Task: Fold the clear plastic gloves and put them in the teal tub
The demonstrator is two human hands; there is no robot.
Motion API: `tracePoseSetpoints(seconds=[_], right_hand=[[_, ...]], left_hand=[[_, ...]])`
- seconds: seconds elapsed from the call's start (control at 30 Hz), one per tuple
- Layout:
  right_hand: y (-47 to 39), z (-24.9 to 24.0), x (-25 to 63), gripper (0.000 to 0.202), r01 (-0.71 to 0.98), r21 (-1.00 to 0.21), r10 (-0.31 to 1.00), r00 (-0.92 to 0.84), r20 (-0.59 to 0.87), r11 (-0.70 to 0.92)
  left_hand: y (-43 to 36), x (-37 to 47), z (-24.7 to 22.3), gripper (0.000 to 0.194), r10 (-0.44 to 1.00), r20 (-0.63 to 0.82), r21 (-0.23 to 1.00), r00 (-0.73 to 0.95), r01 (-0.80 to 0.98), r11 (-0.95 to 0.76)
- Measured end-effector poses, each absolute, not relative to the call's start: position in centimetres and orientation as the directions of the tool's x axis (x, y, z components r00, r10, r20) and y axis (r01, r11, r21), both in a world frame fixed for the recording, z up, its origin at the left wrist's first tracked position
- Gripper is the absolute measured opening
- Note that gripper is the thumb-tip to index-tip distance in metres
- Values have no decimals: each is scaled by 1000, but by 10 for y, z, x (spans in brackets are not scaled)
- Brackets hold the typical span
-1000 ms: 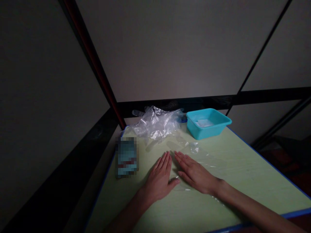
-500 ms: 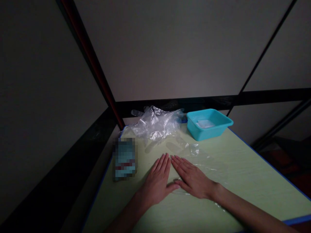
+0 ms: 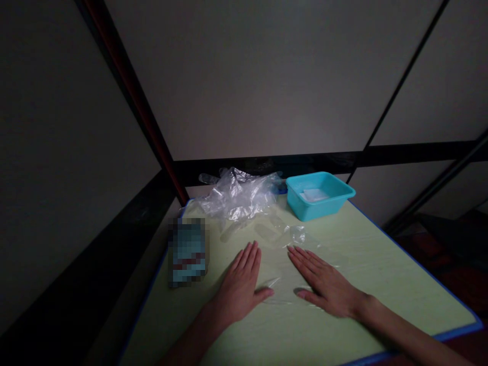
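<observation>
A thin, clear plastic disposable glove (image 3: 281,285) lies spread on the table, its finger shapes pointing away from me. My left hand (image 3: 241,287) rests flat at its left side, fingers stretched out and the thumb reaching over the film. Flat on the right part of the glove lies my right hand (image 3: 330,284), its fingers angled towards the far left. A gap separates the two hands, and the film between them shows a small crease. Just beyond, a crumpled pile of clear plastic gloves (image 3: 244,195) sits at the back of the table.
At the back right stands a turquoise plastic basin (image 3: 318,201) with a white paper-like piece (image 3: 314,194) inside. A blurred-out greenish packet (image 3: 188,251) lies near the left edge. The pale green table (image 3: 381,295) has blue edging and stands against wall panels (image 3: 267,76).
My hands, which were nearly touching at thumbs and fingertips, have moved apart, the right hand sliding to the right across the film. The view has shifted slightly.
</observation>
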State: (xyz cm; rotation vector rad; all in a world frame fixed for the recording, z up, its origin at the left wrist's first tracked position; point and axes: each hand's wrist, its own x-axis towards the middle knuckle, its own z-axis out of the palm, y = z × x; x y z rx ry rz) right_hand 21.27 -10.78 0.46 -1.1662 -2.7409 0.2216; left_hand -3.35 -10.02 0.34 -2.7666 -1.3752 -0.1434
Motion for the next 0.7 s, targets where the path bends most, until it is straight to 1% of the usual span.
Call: tracePoseSetpoints(seconds=[0.27, 0.4, 0.5, 0.6, 0.7], right_hand=[[-122, 1, 251, 71, 750, -136, 762, -644, 69, 647], [-130, 0, 269, 73, 764, -128, 775, -629, 67, 632], [-134, 0, 279, 75, 769, -138, 781, -622, 59, 624], [-137, 5, 286, 77, 754, -176, 770, -637, 43, 633], [-141, 15, 286, 71, 725, -217, 748, -663, 39, 654]], left_hand=[[-98, -35, 1, 80, 788, 99, -6, 607, 793, -610], [-98, -36, 1, 80, 790, 83, -6, 607, 794, -609], [-99, -36, 3, 81, 798, 63, 6, 600, 799, -601], [-99, -36, 4, 81, 803, 48, 20, 594, 803, -595], [-99, -35, 4, 82, 802, 60, 39, 594, 802, -597]])
